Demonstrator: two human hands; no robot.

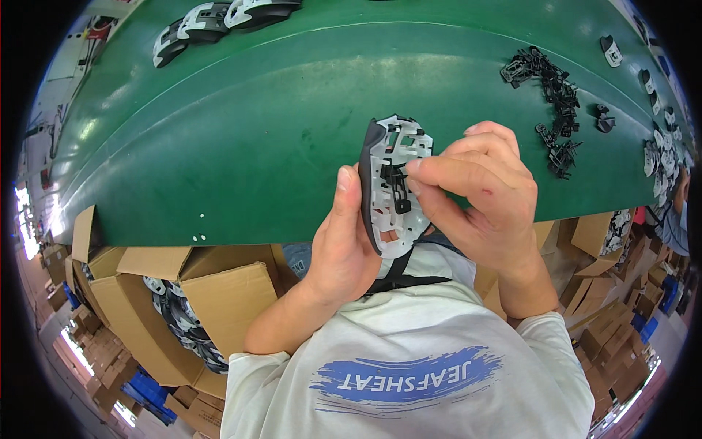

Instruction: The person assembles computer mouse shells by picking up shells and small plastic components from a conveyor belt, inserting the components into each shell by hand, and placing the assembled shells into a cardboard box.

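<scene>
Over the near edge of the green table I hold a hollow plastic shell, black outside and whitish inside, with ribs and cutouts. My left hand is closed around its left side, the thumb up along the black edge. Inside the shell sits a black plastic clip with a frame-like shape. My right hand pinches at the clip's upper right with thumb and forefinger, its other fingers curled. The fingertips partly hide what they grip.
Several black clips lie heaped on the green table at the right. Finished-looking black and white shells stand at the far left. More white pieces lie far right, near another person's arm. An open carton of shells is at lower left.
</scene>
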